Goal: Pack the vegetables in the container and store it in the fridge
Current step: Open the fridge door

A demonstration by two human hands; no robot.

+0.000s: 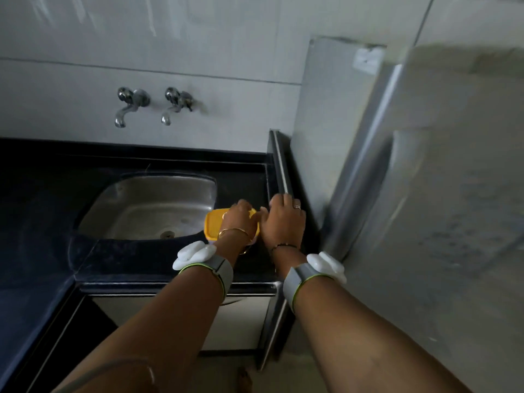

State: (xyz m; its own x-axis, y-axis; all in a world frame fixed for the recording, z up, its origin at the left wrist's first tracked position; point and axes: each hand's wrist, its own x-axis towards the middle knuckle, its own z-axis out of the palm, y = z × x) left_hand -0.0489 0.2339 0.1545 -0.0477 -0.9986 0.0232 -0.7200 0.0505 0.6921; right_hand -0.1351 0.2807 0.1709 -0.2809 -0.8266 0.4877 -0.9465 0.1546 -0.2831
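While both hands press its yellow lid (214, 224), left hand (237, 217) and right hand (282, 219) grip the container (253, 241).

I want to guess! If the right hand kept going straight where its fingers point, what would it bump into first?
Probably the raised dark counter edge just beyond the right hand, then the grey fridge side. Depth is hard to judge.

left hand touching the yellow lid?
Touching. The head view shows the left hand lying flat on the yellow lid, covering its right part, with no gap visible.
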